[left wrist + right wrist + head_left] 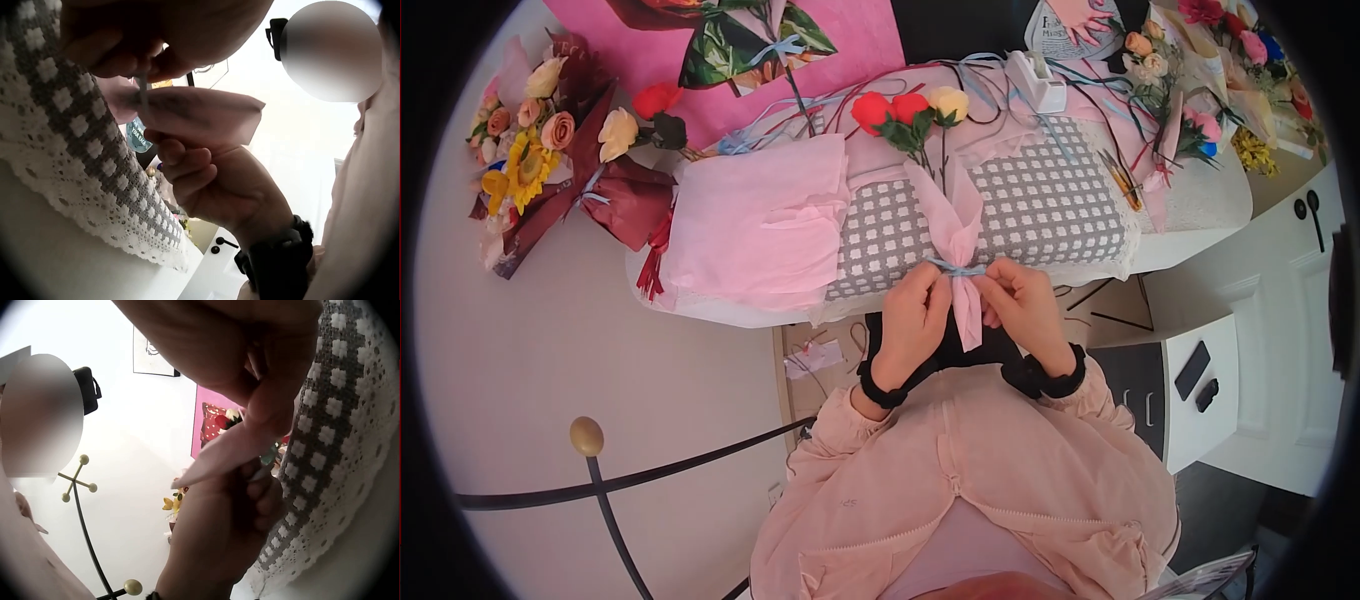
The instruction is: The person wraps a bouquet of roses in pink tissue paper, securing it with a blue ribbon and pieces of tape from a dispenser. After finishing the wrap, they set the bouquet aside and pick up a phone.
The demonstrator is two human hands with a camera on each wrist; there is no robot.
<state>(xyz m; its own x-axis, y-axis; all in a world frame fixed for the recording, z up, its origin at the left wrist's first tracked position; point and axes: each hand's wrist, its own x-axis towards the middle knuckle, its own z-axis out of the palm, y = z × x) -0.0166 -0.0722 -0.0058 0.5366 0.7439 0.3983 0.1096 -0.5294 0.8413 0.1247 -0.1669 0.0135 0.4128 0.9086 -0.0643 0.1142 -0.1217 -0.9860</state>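
A small bouquet of two red roses and one cream rose (pixel 949 104) lies on the checked cloth, its stems wrapped in pink paper (pixel 956 226). A light blue ribbon (pixel 958 268) circles the narrow part of the wrap. My left hand (pixel 916 318) pinches the ribbon on the left side, and my right hand (pixel 1030 312) pinches it on the right. The paper's tail hangs between both hands. In the left wrist view the pink tail (pixel 200 115) lies between the left hand (pixel 169 31) and the right hand (pixel 219 187). Fingers partly hide the ribbon's knot.
Folded pink paper (pixel 750 225) lies left on the checked cloth (pixel 1050 200). Wrapped bouquets stand at far left (pixel 600 190) and far right. Loose ribbons, a white box (pixel 1037 82) and scissors (pixel 1122 180) lie along the back and right. A black metal rack (pixel 650 472) stands lower left.
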